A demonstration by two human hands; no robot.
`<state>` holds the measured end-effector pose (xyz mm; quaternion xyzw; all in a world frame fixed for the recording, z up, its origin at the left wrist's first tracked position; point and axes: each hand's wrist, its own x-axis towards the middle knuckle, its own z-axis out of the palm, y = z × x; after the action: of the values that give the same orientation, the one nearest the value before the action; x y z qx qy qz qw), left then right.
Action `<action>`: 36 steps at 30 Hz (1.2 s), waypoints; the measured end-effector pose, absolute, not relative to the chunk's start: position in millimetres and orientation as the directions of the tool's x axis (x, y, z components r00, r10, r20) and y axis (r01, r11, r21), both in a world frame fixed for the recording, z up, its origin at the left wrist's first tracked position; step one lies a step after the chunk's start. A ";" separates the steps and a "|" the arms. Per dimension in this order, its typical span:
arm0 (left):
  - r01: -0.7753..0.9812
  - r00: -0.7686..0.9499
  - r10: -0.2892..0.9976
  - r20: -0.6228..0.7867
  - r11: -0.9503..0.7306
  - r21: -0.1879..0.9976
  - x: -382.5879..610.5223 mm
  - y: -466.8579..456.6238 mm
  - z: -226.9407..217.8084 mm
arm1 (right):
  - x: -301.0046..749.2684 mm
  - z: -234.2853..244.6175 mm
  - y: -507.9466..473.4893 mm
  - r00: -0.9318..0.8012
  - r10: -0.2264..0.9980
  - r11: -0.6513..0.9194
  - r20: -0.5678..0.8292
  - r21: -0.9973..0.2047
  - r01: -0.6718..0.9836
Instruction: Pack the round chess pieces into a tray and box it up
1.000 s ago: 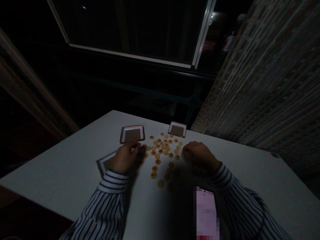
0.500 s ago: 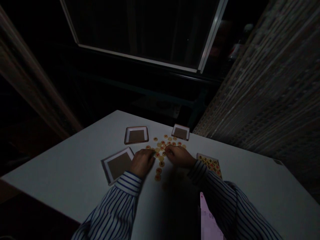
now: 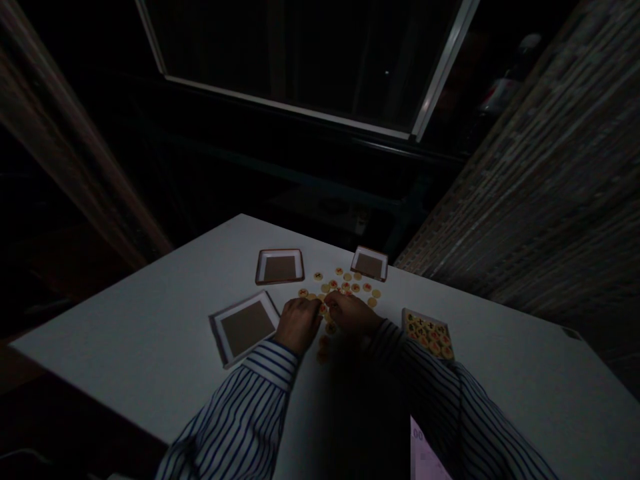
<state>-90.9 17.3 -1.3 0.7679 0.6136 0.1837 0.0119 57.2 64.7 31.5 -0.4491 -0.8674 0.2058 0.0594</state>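
Observation:
Several small round yellow pieces (image 3: 350, 285) with red or dark marks lie scattered in the middle of a white table (image 3: 150, 333). My left hand (image 3: 299, 321) and my right hand (image 3: 354, 313) rest side by side on the near part of the pile, fingers curled down onto the pieces. What the fingertips hold is hidden in the dim light. Both sleeves are striped blue and white.
Three shallow square trays with brown floors: one at my left (image 3: 245, 328), one behind it (image 3: 280, 267), a smaller one at the back (image 3: 369, 263). A fourth tray (image 3: 428, 332) at my right holds several pieces. A brick wall (image 3: 540, 200) stands right; a dark window behind.
Both hands have come together over the middle of the pile; a second ago they were apart. The tray of pieces at the right has come into sight.

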 end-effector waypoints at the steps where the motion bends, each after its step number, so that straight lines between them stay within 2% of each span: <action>1: 0.940 0.175 0.949 0.262 -0.239 0.241 -90.6 17.5 -1.2 | 56.4 32.7 64.3 -0.588 0.804 0.511 -0.092 -0.400 0.761; 8: 0.945 0.156 0.953 0.258 -0.220 0.241 -87.8 18.2 -1.7 | 53.9 35.7 63.0 -0.584 0.801 0.504 -0.130 -0.382 0.775; 17: 0.926 0.126 0.941 0.314 -0.225 0.302 -89.9 19.2 -2.6 | 56.0 30.1 64.7 -0.617 0.786 0.531 -0.042 -0.467 0.707; 25: 0.825 0.058 0.895 0.441 -0.292 0.483 -91.4 16.6 -2.1 | 63.3 30.2 68.2 -0.609 0.780 0.526 0.144 -0.678 0.514; 32: 0.713 -0.005 0.893 0.451 -0.313 0.627 -88.5 10.4 4.1 | 68.6 40.1 61.7 -0.565 0.824 0.288 0.043 -0.890 0.353; 36: 0.675 -0.004 0.894 0.447 -0.328 0.661 -86.3 7.3 9.8 | 73.3 47.8 55.8 -0.554 0.832 0.222 0.043 -0.939 0.261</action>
<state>-86.3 7.3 9.8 0.6940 0.5653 0.4271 0.1286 73.3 55.8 47.8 -0.3755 -0.7273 0.4979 0.2865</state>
